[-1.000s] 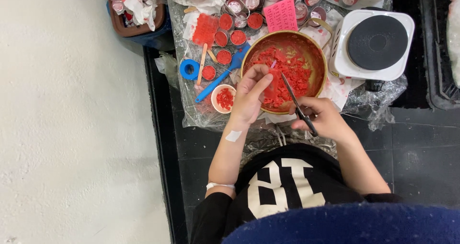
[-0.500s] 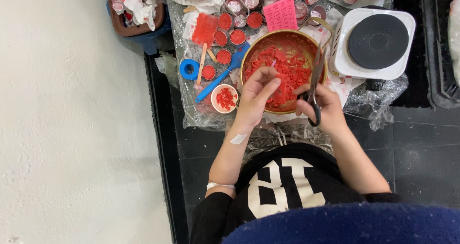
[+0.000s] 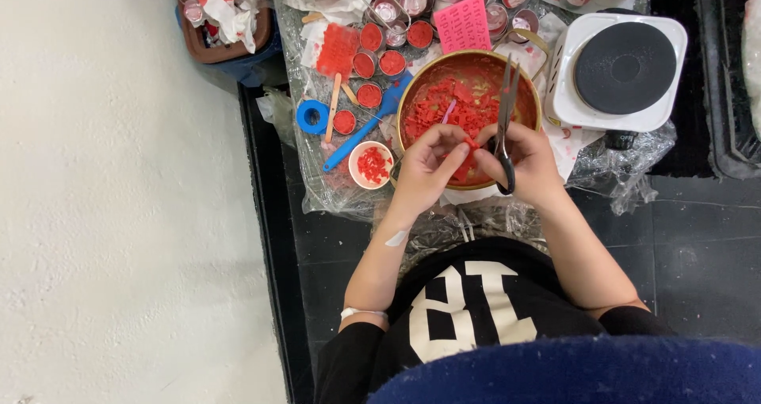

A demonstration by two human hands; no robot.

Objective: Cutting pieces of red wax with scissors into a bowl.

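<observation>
At the far left corner of the worktop [image 3: 333, 198] (it is wrapped in clear plastic film) sits a brown tray [image 3: 208, 49] of crumpled red and white scraps. Next along the left edge lie a blue tape roll [image 3: 311, 116], a wooden stick [image 3: 334, 103] and a blue spatula [image 3: 366, 126], with several small round tins [image 3: 369, 95] of red material beside them. A small white cup [image 3: 371, 164] of red pieces stands near the front edge, just left of the big bowl.

The left hand [image 3: 428, 166] reaches over the front rim of the round metal bowl [image 3: 412, 95], which is filled with red chunks [image 3: 460, 107]. Its fingers pinch closed on a small red piece [image 3: 471, 145], held over the bowl between the two hands. The right hand [image 3: 527, 162] has its grip closed through the black handles of a pair of scissors [image 3: 505, 107]; the blades point away toward the back edge and stand slightly parted, though the view is too small to be sure how far. A pink stick [image 3: 449, 111] lies among the chunks in the bowl.

Behind the bowl a pink mould sheet [image 3: 462, 23] rests near the back edge among more tins. Toward the right edge stands a white hotplate [image 3: 618, 71] with a black round top, well apart from both hands.
</observation>
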